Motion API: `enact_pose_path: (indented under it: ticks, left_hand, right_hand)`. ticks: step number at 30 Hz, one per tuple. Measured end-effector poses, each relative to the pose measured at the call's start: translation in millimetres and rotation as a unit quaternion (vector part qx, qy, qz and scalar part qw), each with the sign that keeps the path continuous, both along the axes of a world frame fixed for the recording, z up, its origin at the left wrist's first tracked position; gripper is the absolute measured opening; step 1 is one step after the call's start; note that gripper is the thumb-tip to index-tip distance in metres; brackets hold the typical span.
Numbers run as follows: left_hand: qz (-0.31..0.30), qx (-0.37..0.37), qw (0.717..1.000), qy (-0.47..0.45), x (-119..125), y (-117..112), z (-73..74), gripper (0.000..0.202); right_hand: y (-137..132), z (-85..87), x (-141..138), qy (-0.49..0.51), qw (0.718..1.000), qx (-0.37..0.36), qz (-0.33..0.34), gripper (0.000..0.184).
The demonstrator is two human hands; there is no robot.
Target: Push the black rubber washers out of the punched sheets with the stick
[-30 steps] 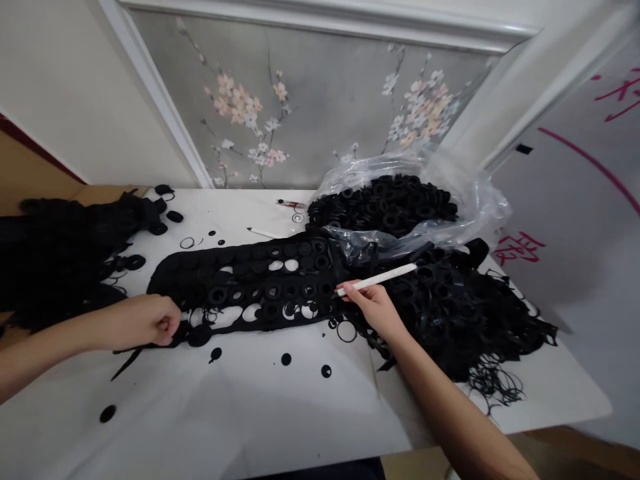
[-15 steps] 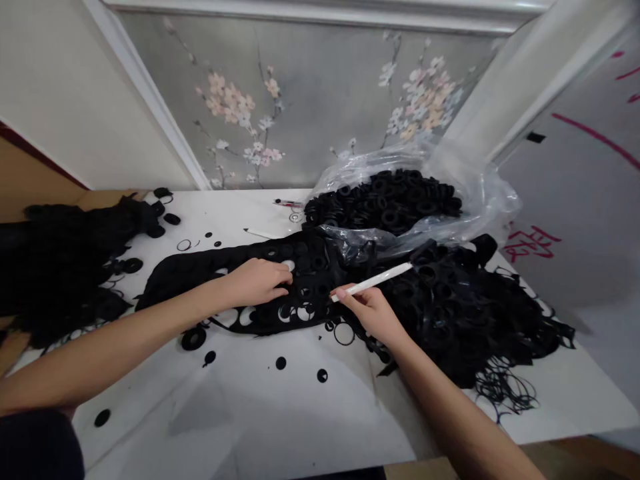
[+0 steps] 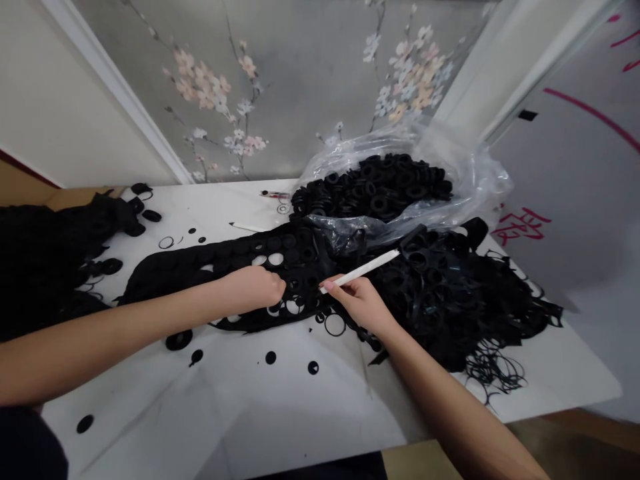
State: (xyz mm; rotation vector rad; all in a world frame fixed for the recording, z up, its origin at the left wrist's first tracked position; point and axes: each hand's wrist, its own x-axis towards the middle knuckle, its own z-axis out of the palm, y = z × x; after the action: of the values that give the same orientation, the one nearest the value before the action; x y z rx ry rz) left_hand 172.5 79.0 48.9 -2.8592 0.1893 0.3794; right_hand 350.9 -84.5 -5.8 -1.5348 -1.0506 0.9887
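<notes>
A long black sheet (image 3: pixel 165 270) punched with round holes lies on the white table, its white gaps showing the tabletop. My left hand (image 3: pixel 263 288) rests on the sheet with its fingers curled closed; the fingertips and anything in them are hidden. In my right hand (image 3: pixel 363 303) is a white pen-like stick (image 3: pixel 367 268), slanting up to the right, its lower end between thumb and fingers at the sheet's right part. Just below that end, a thin black ring (image 3: pixel 335 325) lies on the table.
Behind, an open clear plastic bag (image 3: pixel 480 177) holds a heap of black rings (image 3: pixel 383 183). A pile of punched black scraps (image 3: pixel 450 300) covers the right side, and another dark pile (image 3: pixel 45 260) the left. Loose black discs (image 3: pixel 271 358) dot the front of the table (image 3: pixel 240 413).
My left hand has moved down slightly and its fingers have curled in, uncovering white holes above it. The right hand keeps hold of the white stick. The whole view has shifted a little.
</notes>
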Motion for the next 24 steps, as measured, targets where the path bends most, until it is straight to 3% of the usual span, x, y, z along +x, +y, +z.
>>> enact_pose_path:
  ticks: [3, 5, 8, 12, 14, 16, 18, 21, 24]
  left_hand:
    - [-0.020, 0.018, 0.998, -0.063, -20, 0, -11.3, 0.034]
    - [0.009, -0.018, 0.990, -0.139, -35, -1, -18.0, 0.034]
    - [0.165, -0.065, 0.956, -0.232, -52, 1, -16.9, 0.030]
    - [0.439, 0.048, 0.878, -0.181, -46, 14, 8.0, 0.040]
    - [0.482, 0.075, 0.861, -0.144, -31, 19, 19.9, 0.032]
    - [0.450, 0.058, 0.878, -0.155, -13, 17, 24.3, 0.042]
    - [0.375, 0.016, 0.908, -0.188, 6, 5, 19.6, 0.049]
    - [0.249, -0.091, 0.950, -0.166, 27, -18, 0.8, 0.039]
    - [0.211, -0.165, 0.954, -0.138, 33, -31, -19.3, 0.041]
  right_hand:
    - [0, -1.2, 0, -0.007, 1.000, -0.005, -0.003, 0.034]
    - [0, -1.1, 0, -0.014, 1.000, -0.014, -0.007, 0.033]
    - [1, -0.4, 0, -0.007, 1.000, -0.019, -0.013, 0.032]
    - [3, -1.3, -1, 0.050, 0.997, 0.008, -0.061, 0.034]
    - [4, -1.9, -1, 0.099, 0.990, 0.024, -0.098, 0.034]
    - [5, -1.8, -1, 0.150, 0.979, 0.030, -0.131, 0.034]
    - [6, -1.0, 0, 0.191, 0.969, 0.028, -0.155, 0.034]
    - [8, 0.4, 1, 0.226, 0.959, 0.020, -0.170, 0.037]
    - [9, 0.4, 1, 0.229, 0.958, 0.017, -0.174, 0.039]
